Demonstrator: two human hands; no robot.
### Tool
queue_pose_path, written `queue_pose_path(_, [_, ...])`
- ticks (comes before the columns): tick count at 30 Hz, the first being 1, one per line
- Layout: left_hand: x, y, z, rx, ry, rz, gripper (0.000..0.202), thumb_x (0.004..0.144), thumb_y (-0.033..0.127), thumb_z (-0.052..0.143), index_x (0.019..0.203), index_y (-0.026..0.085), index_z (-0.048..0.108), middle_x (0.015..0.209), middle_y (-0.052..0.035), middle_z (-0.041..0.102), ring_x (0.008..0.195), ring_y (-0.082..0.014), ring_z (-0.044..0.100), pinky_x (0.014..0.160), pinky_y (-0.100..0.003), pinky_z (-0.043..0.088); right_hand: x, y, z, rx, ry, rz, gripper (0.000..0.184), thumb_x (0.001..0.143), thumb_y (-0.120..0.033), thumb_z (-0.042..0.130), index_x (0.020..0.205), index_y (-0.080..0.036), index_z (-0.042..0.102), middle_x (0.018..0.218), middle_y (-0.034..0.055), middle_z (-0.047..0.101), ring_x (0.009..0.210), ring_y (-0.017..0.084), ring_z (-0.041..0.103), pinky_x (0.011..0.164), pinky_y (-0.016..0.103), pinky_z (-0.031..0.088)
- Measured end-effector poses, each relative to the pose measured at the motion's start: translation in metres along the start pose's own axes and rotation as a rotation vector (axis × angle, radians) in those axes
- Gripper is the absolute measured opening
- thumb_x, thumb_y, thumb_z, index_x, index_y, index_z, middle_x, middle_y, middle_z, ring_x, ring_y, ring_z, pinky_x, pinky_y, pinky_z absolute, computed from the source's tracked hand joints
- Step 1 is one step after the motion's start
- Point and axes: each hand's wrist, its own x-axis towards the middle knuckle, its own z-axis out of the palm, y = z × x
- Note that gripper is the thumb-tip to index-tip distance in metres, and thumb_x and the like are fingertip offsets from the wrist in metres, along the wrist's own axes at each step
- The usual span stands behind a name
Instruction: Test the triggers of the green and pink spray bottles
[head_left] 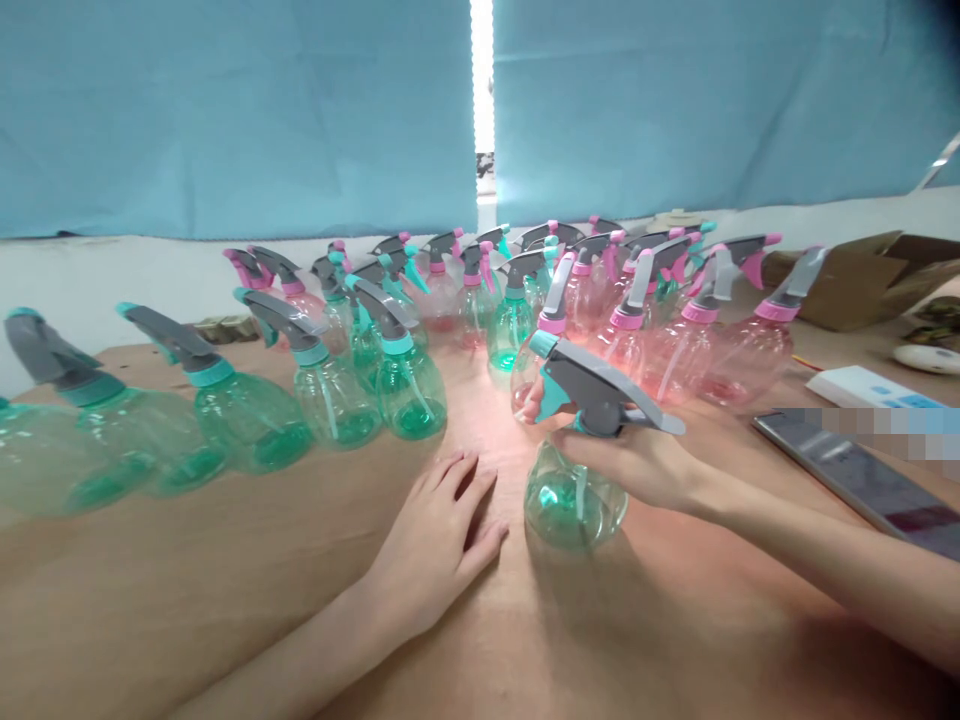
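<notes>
My right hand point(637, 460) is wrapped round the neck of a green spray bottle point(574, 505) with a grey head and a turquoise trigger. A finger of that hand lies by the trigger, and the nozzle points to the left. Flat on the wooden table point(285, 590), my left hand point(439, 520) rests with its fingers apart, holding nothing. Beyond it stands a green bottle point(411, 395) with a turquoise collar, closest of the left-hand row. Behind the held bottle are pink spray bottles point(679, 355) with grey heads and pink collars.
Several more green and pink bottles point(514, 320) crowd the back of the table. On the right lie a dark phone point(847, 470), a white box point(862, 385), an open cardboard box point(862, 285) and a white computer mouse point(930, 358). Blue curtains point(240, 110) hang behind.
</notes>
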Motion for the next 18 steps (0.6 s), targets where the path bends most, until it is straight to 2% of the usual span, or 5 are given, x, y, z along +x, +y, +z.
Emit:
queue_pose_path(2, [0.0, 0.0, -0.001, -0.007, 0.008, -0.001, 0.042, 0.095, 0.038, 0.05, 0.131, 0.018, 0.054, 0.139, -0.0138, 0.053, 0.131, -0.0331, 0.045, 0.106, -0.05, 0.041, 0.0, -0.002, 0.0, -0.025, -0.006, -0.011, 0.017, 0.068, -0.016, 0.049, 0.08, -0.026, 0.055, 0.08, -0.0007, 0.066, 0.087, 0.022, 0.065, 0.071, 0.035, 0.055])
queue_pose_path(5, [0.0, 0.0, 0.0, -0.013, 0.007, -0.005, 0.042, 0.095, 0.038, 0.05, 0.132, 0.019, 0.053, 0.14, -0.0132, 0.053, 0.131, -0.0323, 0.045, 0.106, -0.05, 0.041, 0.001, 0.0, -0.001, -0.012, -0.016, -0.014, 0.016, 0.068, -0.016, 0.051, 0.081, -0.025, 0.055, 0.085, 0.0003, 0.066, 0.086, 0.022, 0.066, 0.07, 0.035, 0.056])
queue_pose_path(8, [0.0, 0.0, 0.0, -0.009, 0.001, -0.007, 0.043, 0.095, 0.039, 0.05, 0.133, 0.018, 0.053, 0.14, -0.0138, 0.053, 0.131, -0.0323, 0.045, 0.106, -0.05, 0.04, 0.001, 0.008, -0.002, 0.042, -0.027, -0.024, 0.03, 0.07, -0.015, 0.053, 0.098, -0.026, 0.059, 0.105, 0.002, 0.067, 0.091, 0.021, 0.068, 0.074, 0.035, 0.057])
queue_pose_path(12, [0.0, 0.0, 0.001, 0.001, -0.013, -0.016, 0.044, 0.096, 0.039, 0.049, 0.134, 0.016, 0.052, 0.141, -0.0146, 0.052, 0.132, -0.0324, 0.044, 0.107, -0.051, 0.04, 0.0, 0.015, -0.002, 0.083, -0.078, -0.062, 0.051, 0.073, -0.01, 0.052, 0.12, -0.029, 0.058, 0.13, 0.0028, 0.06, 0.109, 0.022, 0.065, 0.085, 0.037, 0.057])
queue_pose_path(18, [0.001, 0.001, 0.0, 0.008, -0.02, -0.01, 0.045, 0.095, 0.038, 0.05, 0.134, 0.016, 0.052, 0.141, -0.0149, 0.052, 0.133, -0.0324, 0.044, 0.107, -0.05, 0.04, -0.001, 0.015, -0.001, 0.081, -0.077, -0.069, 0.061, 0.076, -0.007, 0.054, 0.132, -0.03, 0.053, 0.137, 0.0033, 0.058, 0.112, 0.022, 0.065, 0.094, 0.041, 0.055])
